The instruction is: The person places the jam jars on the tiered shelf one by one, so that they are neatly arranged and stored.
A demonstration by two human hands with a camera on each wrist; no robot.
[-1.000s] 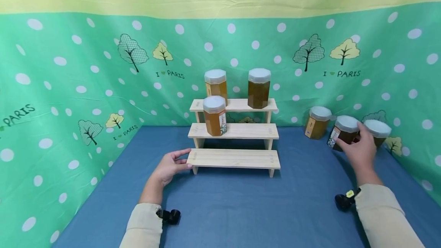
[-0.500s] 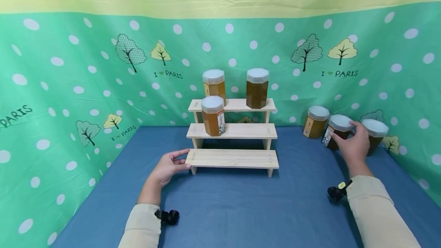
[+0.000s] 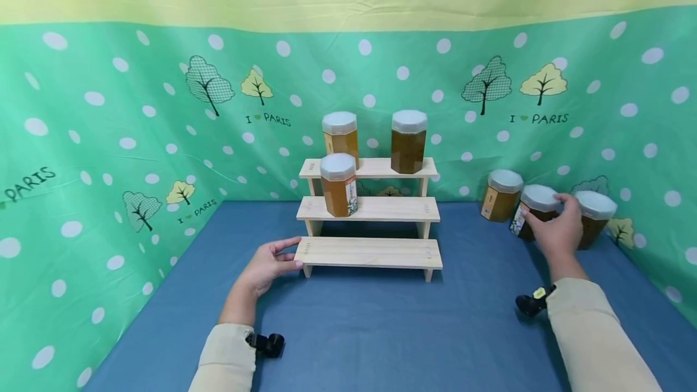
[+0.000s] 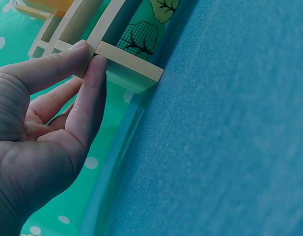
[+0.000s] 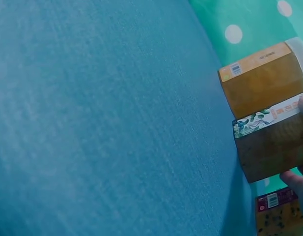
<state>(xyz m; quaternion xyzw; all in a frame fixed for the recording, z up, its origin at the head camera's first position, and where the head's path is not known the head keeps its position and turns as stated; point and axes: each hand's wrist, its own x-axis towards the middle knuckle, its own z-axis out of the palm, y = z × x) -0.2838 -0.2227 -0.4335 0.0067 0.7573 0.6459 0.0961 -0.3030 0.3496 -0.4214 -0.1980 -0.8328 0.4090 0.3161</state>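
My left hand (image 3: 268, 267) pinches the left end of the lowest board of a three-step wooden display stand (image 3: 370, 253); in the left wrist view, thumb and fingertips meet at the board's corner (image 4: 129, 61). At the right, my right hand (image 3: 561, 233) grips a dark brown jar with a white lid (image 3: 539, 197), thumb on its left side. Its white flowered label (image 5: 264, 120) shows in the right wrist view, where most of the hand is cut off. An amber jar (image 3: 500, 201) stands close on its left. Another jar (image 3: 593, 222) is on its right, partly behind the hand.
An amber jar (image 3: 341, 138) and a dark jar (image 3: 409, 147) stand on the top step. Another amber jar (image 3: 339, 189) is on the middle step, left of centre. Behind the blue cloth-covered table (image 3: 381, 331) hangs a green dotted curtain (image 3: 370, 65).
My right hand and the dark jar have shifted slightly left, nearer the amber jar beside it. The left hand still holds the stand in the same place.
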